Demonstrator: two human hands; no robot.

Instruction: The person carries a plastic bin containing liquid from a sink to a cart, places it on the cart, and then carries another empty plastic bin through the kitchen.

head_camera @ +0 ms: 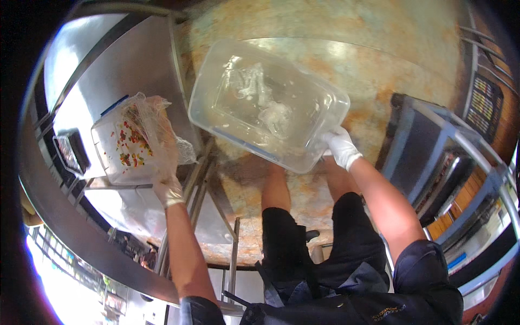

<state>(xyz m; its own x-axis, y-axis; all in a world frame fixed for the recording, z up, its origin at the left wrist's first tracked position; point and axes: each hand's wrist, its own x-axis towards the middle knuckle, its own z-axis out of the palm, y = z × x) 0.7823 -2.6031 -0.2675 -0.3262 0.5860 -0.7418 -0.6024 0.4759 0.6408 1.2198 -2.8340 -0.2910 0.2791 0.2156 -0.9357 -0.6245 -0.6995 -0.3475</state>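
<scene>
In my right hand (343, 147), in a white glove, is the near right corner of a large clear plastic tub (227, 122). The tub is tilted above the floor; a crumpled clear bag or film (276, 115) lies inside, and a blue strip runs along its near side. My left hand (167, 189), gloved too, is at the near right corner of a second clear container (122, 172) at the steel table. Small red, yellow and green pieces (132, 146) show in that container, with loose plastic film (156, 122) over its right part. My left fingers are partly hidden by the film.
A steel table (150, 53) stands at the left, with a small dark container (72, 152) farther left on a shelf or rack. At the right stands a metal rack (438, 122) holding trays. A black mat or crate (483, 105) with yellow marks lies beyond it.
</scene>
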